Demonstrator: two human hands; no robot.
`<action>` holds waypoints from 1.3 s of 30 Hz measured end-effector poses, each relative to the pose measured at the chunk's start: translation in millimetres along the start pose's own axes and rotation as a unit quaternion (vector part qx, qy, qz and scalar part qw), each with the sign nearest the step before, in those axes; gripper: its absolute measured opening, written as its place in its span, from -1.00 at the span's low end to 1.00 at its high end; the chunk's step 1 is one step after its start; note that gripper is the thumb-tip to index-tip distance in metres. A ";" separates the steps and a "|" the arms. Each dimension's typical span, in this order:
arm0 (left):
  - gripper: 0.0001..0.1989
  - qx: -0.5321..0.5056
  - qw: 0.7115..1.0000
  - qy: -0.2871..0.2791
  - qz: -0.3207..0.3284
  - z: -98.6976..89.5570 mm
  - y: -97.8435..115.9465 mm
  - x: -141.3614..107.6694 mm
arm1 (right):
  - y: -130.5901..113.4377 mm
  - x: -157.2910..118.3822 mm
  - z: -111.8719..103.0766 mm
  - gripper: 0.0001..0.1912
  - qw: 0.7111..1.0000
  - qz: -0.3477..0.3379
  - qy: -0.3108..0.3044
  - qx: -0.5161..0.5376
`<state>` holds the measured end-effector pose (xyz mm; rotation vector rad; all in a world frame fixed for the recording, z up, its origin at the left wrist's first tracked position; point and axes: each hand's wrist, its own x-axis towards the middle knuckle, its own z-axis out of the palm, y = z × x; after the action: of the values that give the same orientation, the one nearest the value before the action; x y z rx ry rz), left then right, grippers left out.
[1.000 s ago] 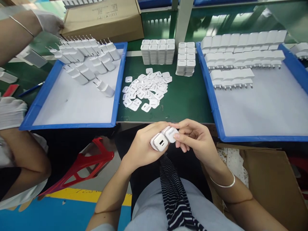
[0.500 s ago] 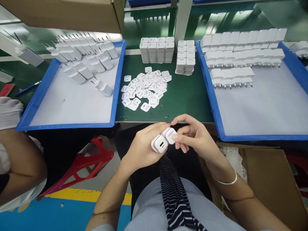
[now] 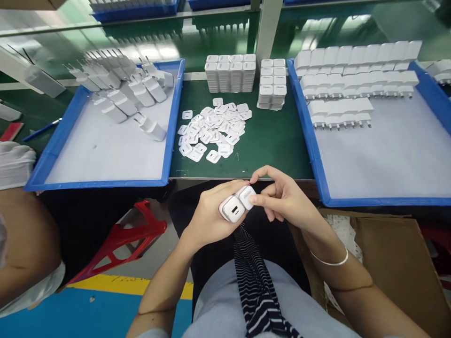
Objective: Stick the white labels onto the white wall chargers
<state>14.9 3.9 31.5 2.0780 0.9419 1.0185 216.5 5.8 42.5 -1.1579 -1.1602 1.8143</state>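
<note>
Two white charger bodies lie side by side in my left hand (image 3: 210, 213), its fingers wrapped round them. The nearer charger (image 3: 231, 209) shows a dark port and a small slot on its end face. On the end of the other charger (image 3: 247, 197) is a plain white face with faint print, and the thumb of my right hand (image 3: 282, 197) touches it. The right index finger reaches to my left fingertips; the other right fingers are curled, with nothing seen in them. Loose white cover plates (image 3: 214, 129) lie heaped on the green table (image 3: 275, 145).
At the left a blue-rimmed tray (image 3: 105, 184) holds chargers with pins up; another tray (image 3: 380, 202) at the right holds rows of chargers. Stacked white plates (image 3: 230, 75) stand at the back. A red stool (image 3: 141, 234), a cardboard box (image 3: 398, 263) and a person's gloved hand (image 3: 16, 164) are nearby.
The cardboard box at the upper left has moved mostly out of view. The chargers in my left hand have shifted slightly left. The neighbouring person's arm has moved a little.
</note>
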 end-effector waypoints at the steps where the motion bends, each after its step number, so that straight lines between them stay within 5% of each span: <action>1: -0.59 -0.010 1.000 0.011 -0.011 0.6 -0.4 -0.2 | 1.4 0.9 0.5 -0.60 1.000 -0.005 0.007 -0.001; 6: -0.59 -0.074 0.995 0.041 -0.048 2.2 -7.5 -3.5 | 15.3 7.0 3.8 -0.49 0.998 -0.031 -0.013 0.045; 10: -0.57 -0.102 0.993 0.043 -0.031 1.2 -14.3 -3.6 | 18.9 8.4 5.4 -0.62 0.995 -0.047 -0.051 0.072; 16: -0.54 -0.086 0.996 0.033 0.002 0.6 -16.0 0.6 | 11.6 8.7 10.7 -0.65 0.999 -0.034 -0.018 0.035; 24: -0.54 -0.159 0.979 0.051 -0.114 0.2 -25.8 -15.5 | 19.2 20.6 11.8 -0.68 0.996 -0.071 -0.003 -0.046; 26: -0.50 -0.198 0.965 0.067 -0.159 1.0 -29.8 -23.7 | 14.4 34.1 9.5 -0.76 0.980 -0.142 0.073 -0.119; 30: -0.40 -0.252 0.938 0.093 -0.218 5.0 -32.7 -37.3 | -2.7 75.2 12.7 -0.87 0.884 -0.206 0.215 -0.360; 34: -0.34 -0.268 0.929 0.108 -0.231 5.7 -31.4 -44.7 | -14.5 106.0 23.6 -0.76 0.830 -0.143 0.205 -0.498; 39: -0.36 -0.261 0.927 0.123 -0.238 2.3 -33.7 -48.9 | -20.1 114.0 22.4 -0.84 0.828 -0.127 0.184 -0.514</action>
<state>-15.8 -17.8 -14.6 1.2241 1.0851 1.1230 155.1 105.6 29.7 -1.6985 -1.9915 0.6140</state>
